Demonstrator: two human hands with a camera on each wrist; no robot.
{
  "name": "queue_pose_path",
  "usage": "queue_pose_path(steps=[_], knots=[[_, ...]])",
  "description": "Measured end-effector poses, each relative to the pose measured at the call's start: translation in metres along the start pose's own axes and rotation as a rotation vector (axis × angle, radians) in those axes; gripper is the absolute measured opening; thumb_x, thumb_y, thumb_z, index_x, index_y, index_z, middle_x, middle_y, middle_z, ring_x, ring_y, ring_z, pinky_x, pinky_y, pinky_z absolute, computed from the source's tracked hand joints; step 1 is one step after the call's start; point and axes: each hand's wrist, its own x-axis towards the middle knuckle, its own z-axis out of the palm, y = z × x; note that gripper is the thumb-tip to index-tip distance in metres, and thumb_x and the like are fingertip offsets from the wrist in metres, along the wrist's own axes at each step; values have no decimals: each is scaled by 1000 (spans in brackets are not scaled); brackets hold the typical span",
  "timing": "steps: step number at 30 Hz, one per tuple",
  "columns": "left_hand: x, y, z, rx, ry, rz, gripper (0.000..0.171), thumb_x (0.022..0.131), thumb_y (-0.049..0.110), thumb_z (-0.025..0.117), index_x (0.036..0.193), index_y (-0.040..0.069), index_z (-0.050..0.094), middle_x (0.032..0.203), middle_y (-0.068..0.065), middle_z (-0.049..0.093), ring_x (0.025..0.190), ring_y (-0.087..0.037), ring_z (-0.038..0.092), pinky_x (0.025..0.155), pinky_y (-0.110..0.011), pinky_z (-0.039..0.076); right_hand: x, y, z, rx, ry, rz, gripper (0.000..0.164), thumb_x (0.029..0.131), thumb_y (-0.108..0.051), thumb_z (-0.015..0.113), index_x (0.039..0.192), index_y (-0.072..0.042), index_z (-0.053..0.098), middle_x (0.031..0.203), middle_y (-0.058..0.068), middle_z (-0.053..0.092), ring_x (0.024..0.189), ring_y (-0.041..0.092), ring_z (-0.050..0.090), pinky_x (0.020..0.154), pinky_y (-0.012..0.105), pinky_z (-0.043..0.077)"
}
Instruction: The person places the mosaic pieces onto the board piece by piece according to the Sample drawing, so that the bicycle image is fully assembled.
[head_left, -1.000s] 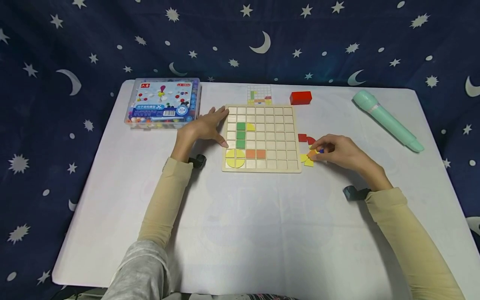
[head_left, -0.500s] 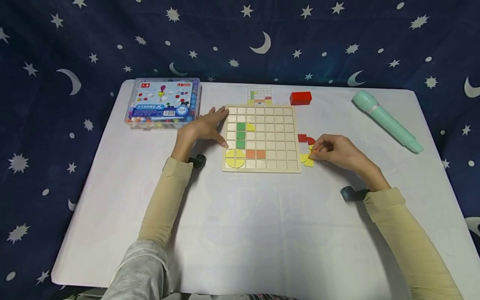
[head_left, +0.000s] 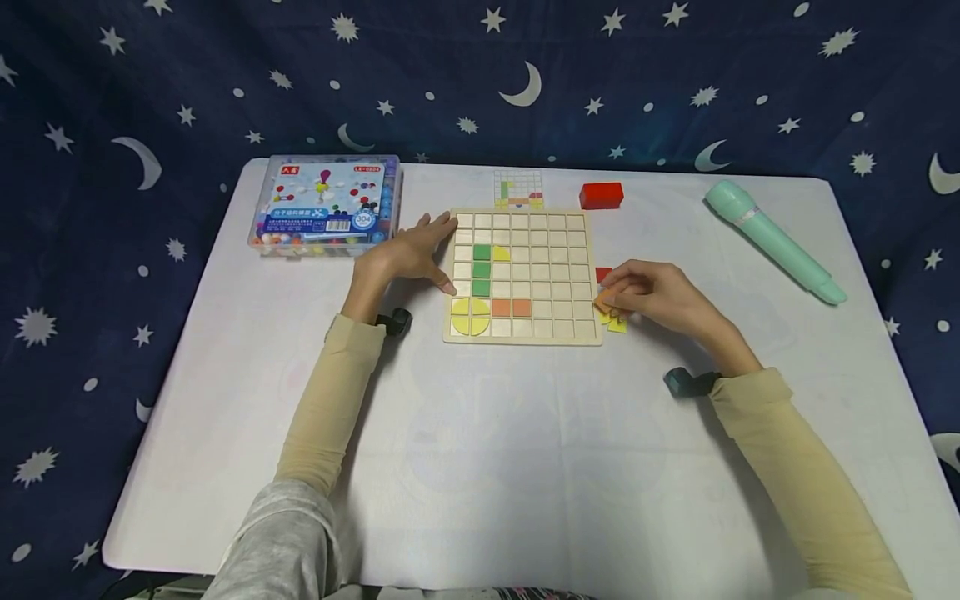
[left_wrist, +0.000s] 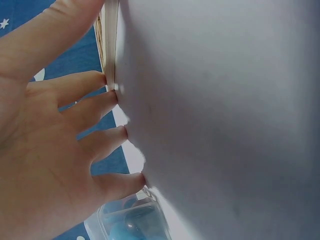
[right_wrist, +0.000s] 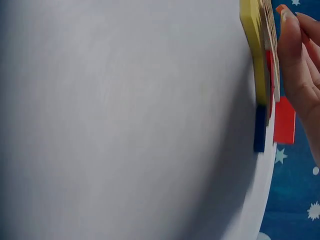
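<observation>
My left hand rests against the left edge of a wooden grid board, thumb and fingers spread; in the left wrist view its fingertips meet the board's side. On the board sit a column of green tiles, a yellow tile, two orange squares and yellow quarter-round tiles forming a circle. At the board's right edge my right hand pinches an orange tile between thumb and fingers. Below it lie loose yellow tiles, with a red tile partly covered and a blue tile.
A small printed grid card lies behind the board, and a red block stands right of it. The clear plastic box of coloured beads is at the back left. A mint-green microphone-shaped thing lies at the right.
My right hand has picked up the orange tile from the loose pieces and moved left with it to the board's right edge. The left hand has stayed in place.
</observation>
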Motion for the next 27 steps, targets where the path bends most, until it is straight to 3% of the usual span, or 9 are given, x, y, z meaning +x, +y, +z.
queue_pose_path(steps=[5, 12, 20, 27], knots=[[0, -1, 0, -7, 2, 1, 121, 80, 33, 90, 168, 22, 7, 175, 4, -6, 161, -23, -12, 128, -59, -5, 5, -7, 8, 47, -57, -52, 25, 98, -13, 69, 120, -3, 71, 100, 14, 75, 79, 21, 72, 72, 22, 57], [0, -2, -1, -3, -1, 11, 120, 81, 33, 89, 168, 22, 7, 175, 3, -6, 161, -24, -13, 128, -59, -4, 13, -19, 20, 110, -108, -26, 27, 96, -6, 68, 122, 0, 69, 103, 16, 74, 84, 22, 74, 79, 16, 57], [1, -2, -1, 8, -1, 15, 120, 81, 34, 89, 168, 21, 7, 175, 2, -6, 161, -25, -12, 128, -60, -4, 20, -29, 27, 88, -163, -4, 32, 94, -6, 73, 126, -3, 68, 107, 13, 75, 90, 21, 73, 81, 16, 55], [1, -2, -1, 0, -5, 15, 120, 81, 33, 89, 168, 21, 7, 175, 2, -6, 161, -25, -12, 128, -59, -5, 26, -36, 34, 73, -174, -22, 32, 92, -5, 74, 124, -2, 69, 99, 12, 74, 84, 22, 73, 81, 19, 56]])
